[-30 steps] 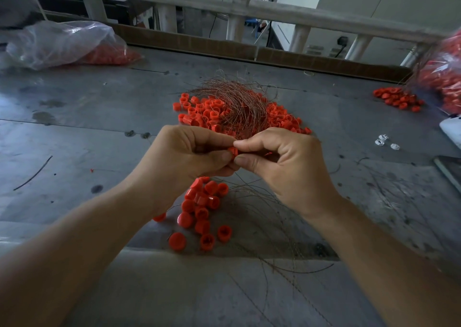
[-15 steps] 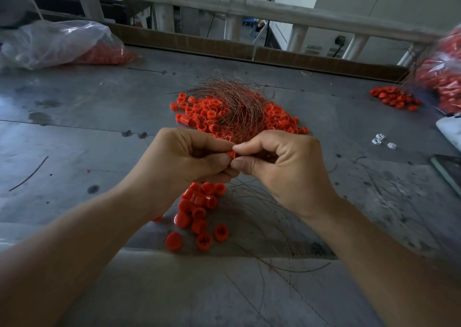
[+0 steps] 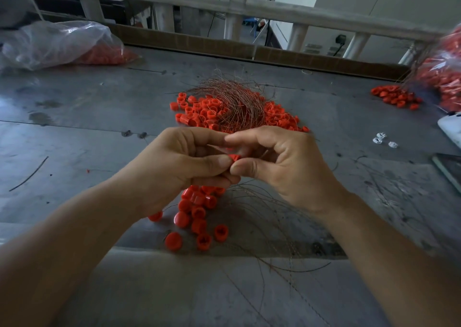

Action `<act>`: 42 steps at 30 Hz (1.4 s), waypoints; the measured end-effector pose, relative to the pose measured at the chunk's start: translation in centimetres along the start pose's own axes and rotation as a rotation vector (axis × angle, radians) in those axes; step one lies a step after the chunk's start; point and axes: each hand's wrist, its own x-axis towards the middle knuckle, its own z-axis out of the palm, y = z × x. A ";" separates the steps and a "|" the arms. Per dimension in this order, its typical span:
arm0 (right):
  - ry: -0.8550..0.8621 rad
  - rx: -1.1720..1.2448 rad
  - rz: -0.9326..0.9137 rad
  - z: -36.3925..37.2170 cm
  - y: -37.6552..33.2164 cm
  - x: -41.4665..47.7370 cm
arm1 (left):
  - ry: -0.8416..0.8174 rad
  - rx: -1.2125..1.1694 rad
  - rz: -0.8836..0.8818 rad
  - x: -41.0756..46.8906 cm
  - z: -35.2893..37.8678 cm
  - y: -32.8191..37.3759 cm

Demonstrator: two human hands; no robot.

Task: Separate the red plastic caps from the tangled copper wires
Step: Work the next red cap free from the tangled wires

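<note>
Both hands meet above the grey table. My left hand (image 3: 179, 162) and my right hand (image 3: 282, 167) pinch one red cap (image 3: 234, 157) between their thumbs and forefingers. Behind them lies a tangle of copper wires (image 3: 239, 102) on top of a heap of red caps (image 3: 199, 113). Under my hands sits a small pile of loose red caps (image 3: 197, 214), with loose copper strands (image 3: 269, 217) spread to its right. How the wire sits in the pinched cap is hidden by my fingers.
A clear plastic bag (image 3: 57, 43) with red caps lies at the back left. Another bag of caps (image 3: 446, 77) and a small cap pile (image 3: 396, 98) are at the far right. Three white bits (image 3: 383, 140) lie right of the hands. A railing (image 3: 224, 2) runs behind the table.
My right hand has loosened: its forefinger has lifted and the fingers have spread, so the pinched red cap shows more. Both hands stay in the same place.
</note>
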 end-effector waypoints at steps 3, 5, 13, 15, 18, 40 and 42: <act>-0.139 -0.075 -0.006 -0.2 0.1 0.1 | -0.028 0.002 -0.022 -0.1 -0.1 0.0; -0.156 -0.110 -0.023 -0.2 0.2 0.1 | -0.038 -0.002 -0.028 -0.1 -0.1 -0.1; -0.085 -0.260 -0.067 0.4 0.1 -0.2 | 0.004 0.200 0.155 -0.4 1.1 -0.5; -0.085 -0.292 -0.083 0.5 0.0 -0.3 | -0.002 0.214 0.171 -0.5 1.3 -0.5; -0.073 -0.291 -0.117 0.7 -0.3 -0.5 | -0.039 0.210 0.198 -0.6 1.2 -0.6; -0.014 -0.042 -0.073 -0.1 0.1 -0.2 | 0.063 -0.033 0.133 0.0 0.2 -0.4; -0.012 -0.042 -0.077 -0.2 0.1 -0.2 | 0.062 -0.040 0.129 0.0 0.1 -0.4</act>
